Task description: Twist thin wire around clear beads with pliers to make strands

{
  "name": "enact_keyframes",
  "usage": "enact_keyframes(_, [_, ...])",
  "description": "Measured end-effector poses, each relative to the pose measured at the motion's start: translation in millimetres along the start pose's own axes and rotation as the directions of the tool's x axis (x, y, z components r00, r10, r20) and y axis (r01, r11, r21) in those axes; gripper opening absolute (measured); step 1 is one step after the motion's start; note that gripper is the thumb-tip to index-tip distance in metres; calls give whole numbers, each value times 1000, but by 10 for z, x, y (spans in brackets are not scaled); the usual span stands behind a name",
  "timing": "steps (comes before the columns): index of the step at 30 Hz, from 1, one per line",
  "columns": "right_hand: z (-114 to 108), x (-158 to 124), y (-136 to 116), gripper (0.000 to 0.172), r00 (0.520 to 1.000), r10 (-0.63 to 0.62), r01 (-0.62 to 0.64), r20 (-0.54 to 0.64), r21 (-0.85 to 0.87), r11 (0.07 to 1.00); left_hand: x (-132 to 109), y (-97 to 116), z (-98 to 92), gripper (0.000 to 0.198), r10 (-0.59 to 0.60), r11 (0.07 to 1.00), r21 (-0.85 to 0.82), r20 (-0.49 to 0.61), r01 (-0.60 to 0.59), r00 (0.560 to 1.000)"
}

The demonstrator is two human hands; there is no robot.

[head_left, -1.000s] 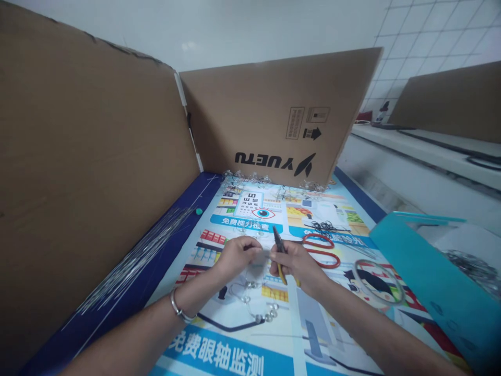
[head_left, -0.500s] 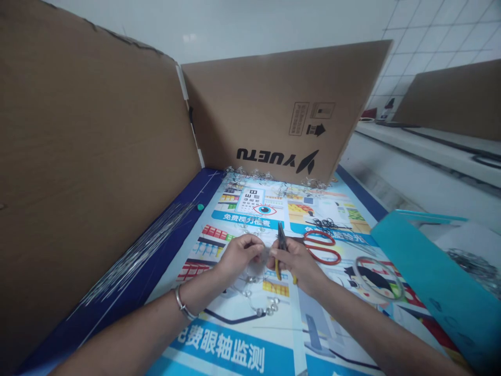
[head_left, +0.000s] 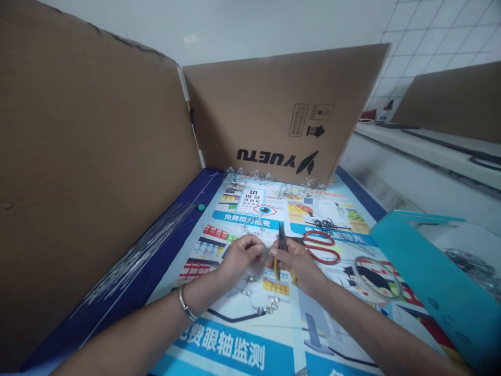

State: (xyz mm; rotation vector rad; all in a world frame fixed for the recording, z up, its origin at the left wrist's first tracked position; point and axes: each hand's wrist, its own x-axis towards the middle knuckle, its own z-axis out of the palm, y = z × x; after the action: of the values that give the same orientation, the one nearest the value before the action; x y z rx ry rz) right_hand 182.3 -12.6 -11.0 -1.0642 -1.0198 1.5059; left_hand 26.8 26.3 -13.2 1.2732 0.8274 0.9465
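My right hand (head_left: 295, 261) is closed around a pair of pliers (head_left: 281, 239) with yellow handles, its dark jaws pointing up and away. The thumb and finger of that hand also pinch close to my left fingertips. My left hand (head_left: 243, 257), with a metal bangle on the wrist, is pinched on a strand of clear beads (head_left: 263, 309) that seems to hang from between the hands onto the printed sheet. The exact piece between the fingertips is too small and blurred to make out. Red-handled scissors (head_left: 321, 247) lie just beyond my right hand.
Thin metal wires (head_left: 144, 250) lie along the left edge. Cardboard panels (head_left: 274, 109) stand at the left and back, with clear beaded pieces (head_left: 254, 175) at their foot. On the right are a wire coil (head_left: 378, 278), a black wire tangle (head_left: 326, 224) and a teal box (head_left: 422, 271).
Almost nothing differs. Both hands stay pinched together at the same spot, with the pliers in my right hand; my left forearm has shifted very slightly to the right.
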Motion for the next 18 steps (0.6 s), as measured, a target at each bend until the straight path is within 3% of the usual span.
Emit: enact_keyframes(18, [-8, -8, 0, 26, 1000, -5, 5, 15, -4, 1000, -10, -66, 4, 13, -20, 999, -40, 5, 20, 1000])
